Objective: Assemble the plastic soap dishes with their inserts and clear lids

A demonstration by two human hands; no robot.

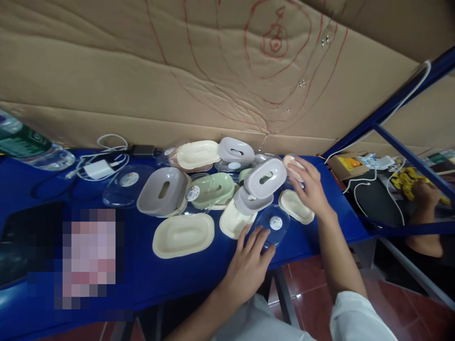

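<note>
A heap of oval plastic soap-dish parts lies on a blue table (149, 279): grey trays (162, 191), cream ones (183, 235), a green one (213, 188) and clear lids. My left hand (249, 263) rests near the front edge with fingers spread, its fingertips on a clear lid with a round sticker (273, 225). My right hand (310, 187) reaches over the right end of the heap, and its fingers curl round a pinkish piece (292, 166) beside a grey slotted tray (266, 177). A small cream tray (295, 206) lies just under that wrist.
A cardboard wall with red scribbles (213, 66) backs the table. A white charger and cables (101, 166) and a water bottle (31, 148) lie at the left. Another person's hand (424, 193) rests at a neighbouring bench on the right, beyond a blue frame bar (408, 151).
</note>
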